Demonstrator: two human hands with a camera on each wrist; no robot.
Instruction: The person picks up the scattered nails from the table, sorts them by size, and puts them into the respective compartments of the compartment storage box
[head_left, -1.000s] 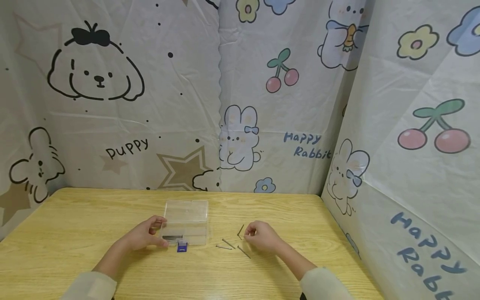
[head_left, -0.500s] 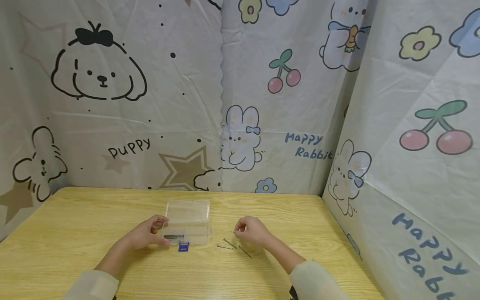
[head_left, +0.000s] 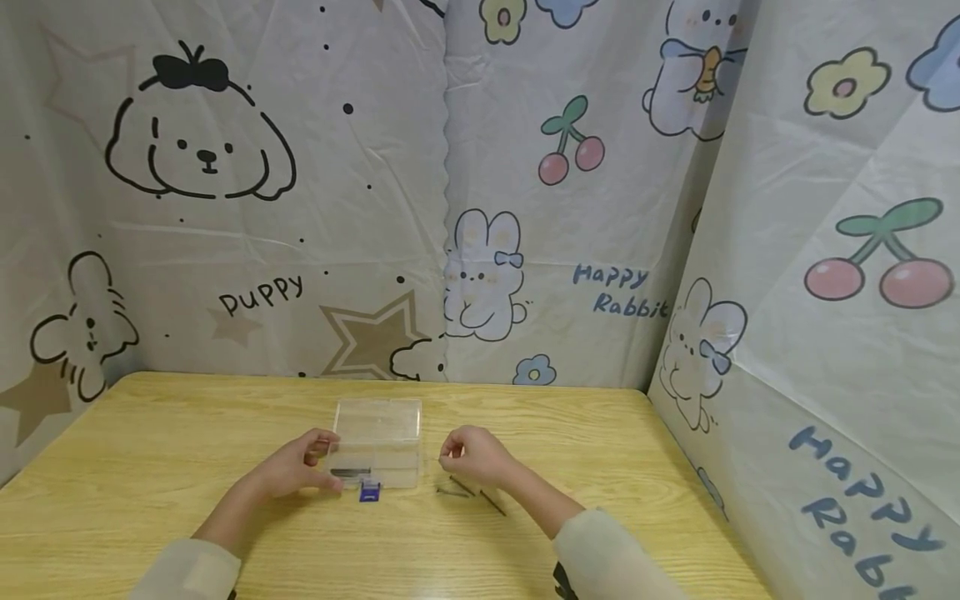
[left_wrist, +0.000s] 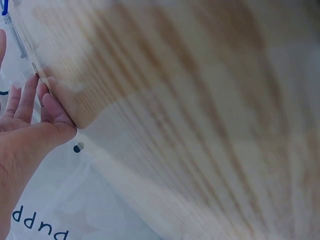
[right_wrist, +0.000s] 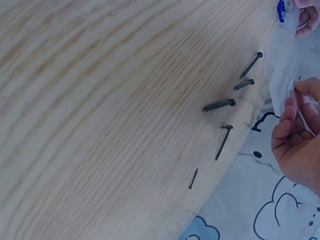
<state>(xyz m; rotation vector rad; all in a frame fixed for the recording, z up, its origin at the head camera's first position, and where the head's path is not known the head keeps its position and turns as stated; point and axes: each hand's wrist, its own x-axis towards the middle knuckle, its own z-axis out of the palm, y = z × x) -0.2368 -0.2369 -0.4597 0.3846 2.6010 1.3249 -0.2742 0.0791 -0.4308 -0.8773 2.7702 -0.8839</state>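
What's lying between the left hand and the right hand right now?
The clear box, blue latch in front, then a narrow strip of table before the right hand; the head view shows this.

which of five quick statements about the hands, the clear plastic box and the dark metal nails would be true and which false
1. The person's bare left hand is at the left side of the clear rectangular plastic box. True.
2. The box is closed. False: its clear plastic lid is open.
3. The blue plastic latch is at the box's front edge. True.
4. The slim dark metal nails on the light wood-grain tabletop lie left of the box. False: they lie to its right.
5. The person's bare right hand is right of the box. True.
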